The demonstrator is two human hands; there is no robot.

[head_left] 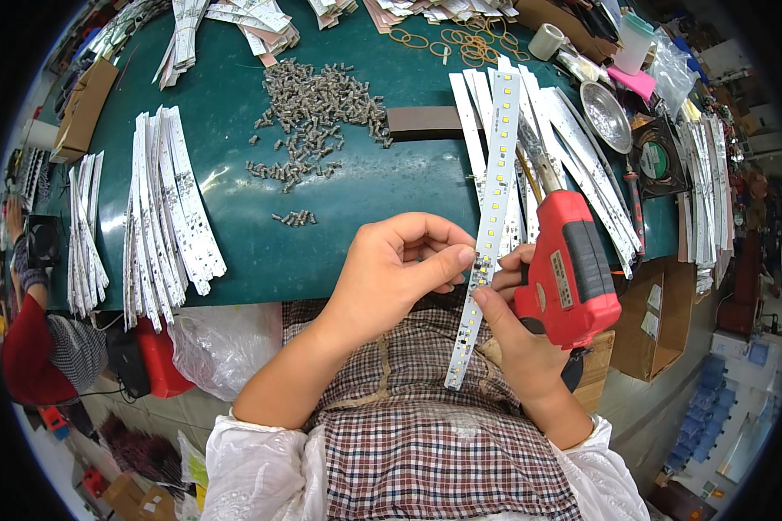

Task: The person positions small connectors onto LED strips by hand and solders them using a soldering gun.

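A long white LED strip board (500,165) with small yellow LEDs stands tilted in front of me. My right hand (521,339) pinches it near its lower part, thumb in front. A red soldering gun (567,269) with a black grip overlaps that hand's fingers, its metal tip pointing away; whether the fingers also grip it is hidden. My left hand (400,269) is closed, thumb and forefinger pressed together at the board's left edge, beside dark components. What lies between those fingertips is too small to make out.
On the green table (261,252) lie a heap of small metal pieces (321,104), stacks of LED boards (165,208), rubber bands (473,43) and a brown block (424,122). A metal bowl (606,117) and a fan (659,156) stand at right. Another person's red sleeve (26,347) shows at left.
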